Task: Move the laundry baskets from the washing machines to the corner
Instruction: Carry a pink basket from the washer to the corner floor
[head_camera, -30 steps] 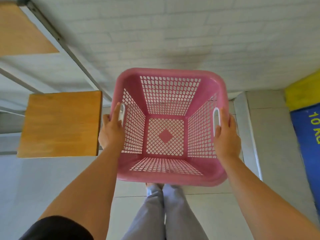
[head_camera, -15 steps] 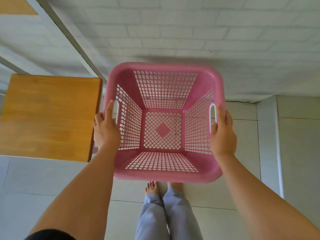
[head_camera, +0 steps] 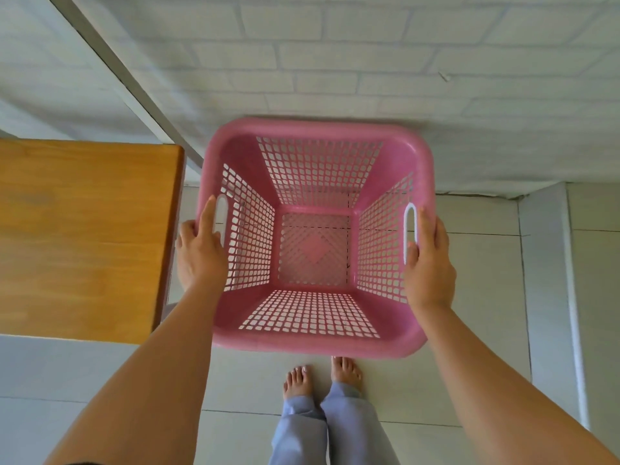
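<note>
I hold an empty pink plastic laundry basket (head_camera: 315,340) with lattice walls in front of me, above the tiled floor and close to the white brick wall. My left hand (head_camera: 199,253) grips its left side at the handle slot. My right hand (head_camera: 429,263) grips the right side at the other handle slot. The basket's far rim is near the wall base; whether it touches the wall I cannot tell.
A wooden table top (head_camera: 84,236) stands directly left of the basket, almost touching my left hand. The white brick wall (head_camera: 335,62) fills the top. A raised tile step (head_camera: 543,280) runs along the right. My bare feet (head_camera: 322,377) stand below the basket.
The basket has come closer to the wall and lower toward the floor, with the table sliding nearer on the left. The yellow and blue object at the right has left the view.
</note>
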